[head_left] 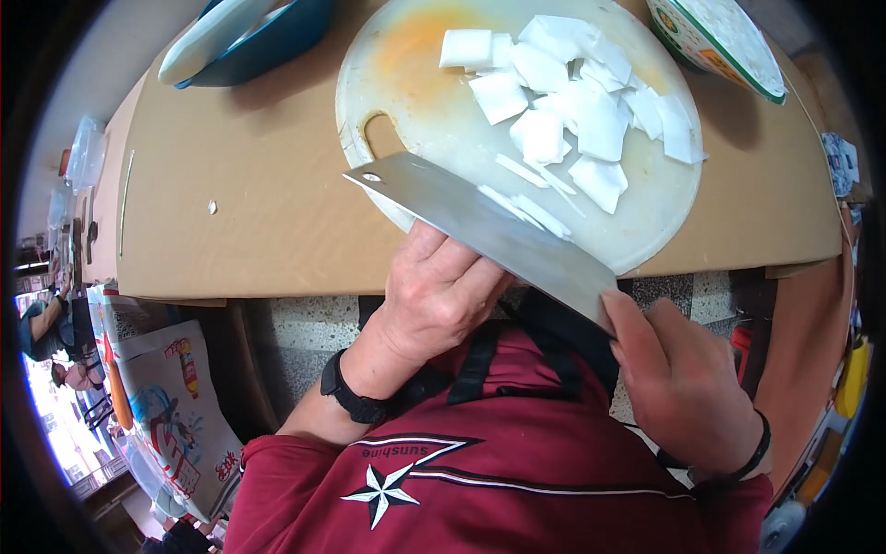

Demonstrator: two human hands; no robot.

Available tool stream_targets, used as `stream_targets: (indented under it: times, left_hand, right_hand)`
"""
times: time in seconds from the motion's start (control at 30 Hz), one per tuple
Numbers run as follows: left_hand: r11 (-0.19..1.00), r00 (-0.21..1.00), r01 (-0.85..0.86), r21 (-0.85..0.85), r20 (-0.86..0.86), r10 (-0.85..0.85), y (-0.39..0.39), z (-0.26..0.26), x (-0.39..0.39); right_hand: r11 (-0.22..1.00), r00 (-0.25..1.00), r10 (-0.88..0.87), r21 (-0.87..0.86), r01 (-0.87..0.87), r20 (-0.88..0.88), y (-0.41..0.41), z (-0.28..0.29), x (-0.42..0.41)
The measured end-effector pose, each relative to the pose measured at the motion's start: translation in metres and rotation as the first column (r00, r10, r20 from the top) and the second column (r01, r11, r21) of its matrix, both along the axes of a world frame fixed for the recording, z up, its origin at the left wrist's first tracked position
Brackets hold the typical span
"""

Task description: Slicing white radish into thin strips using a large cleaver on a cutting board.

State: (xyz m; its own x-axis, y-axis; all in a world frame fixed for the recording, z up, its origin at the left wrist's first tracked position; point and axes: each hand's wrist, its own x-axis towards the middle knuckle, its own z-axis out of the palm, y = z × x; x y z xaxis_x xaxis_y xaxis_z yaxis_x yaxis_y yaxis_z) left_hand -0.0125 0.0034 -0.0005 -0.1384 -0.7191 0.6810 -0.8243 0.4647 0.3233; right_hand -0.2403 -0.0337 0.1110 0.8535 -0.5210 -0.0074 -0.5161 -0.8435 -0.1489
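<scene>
In my right hand (682, 374) is the handle of a broad steel cleaver (484, 221), its blade slanting across the near edge of a round white cutting board (429, 131). My left hand (443, 291) is close against the blade's near side. Its fingertips go out of sight behind the blade, so what they touch is hidden. Several thin, flat white vegetable slices (601, 124), possibly radish, lie in a loose heap on the board. A few narrow white strips (522, 170) rest just beyond the blade, some touching it.
Brown cardboard (277, 228) covers the table. A blue bowl (291, 48) with a long white vegetable (211, 41) stands far left. At far right a green-rimmed bowl (692, 48) holds white shreds. A printed bag (180, 408) is left, below the table edge; people (48, 318) appear beyond.
</scene>
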Motion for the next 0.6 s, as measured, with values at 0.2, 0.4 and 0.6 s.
stream_targets:
  times: [0.2, 0.4, 0.6]
  left_hand:
    - [1.000, 1.000, -0.014, -0.017, -0.017, 0.013, -0.004, 0.000, -0.001]
    - [0.990, 1.000, -0.014, -0.141, -0.018, 0.011, -0.011, -0.006, -0.003]
    - [0.995, 1.000, -0.012, -0.101, 0.013, 0.013, -0.007, 0.001, -0.002]
  right_hand:
    - [0.984, 0.998, -0.064, 0.169, 0.062, 0.009, -0.015, -0.003, 0.026]
    - [0.943, 0.979, -0.199, 0.280, 0.179, 0.046, -0.021, 0.002, 0.011]
    - [0.980, 0.984, -0.070, 0.193, 0.038, 0.162, -0.009, 0.006, -0.006]
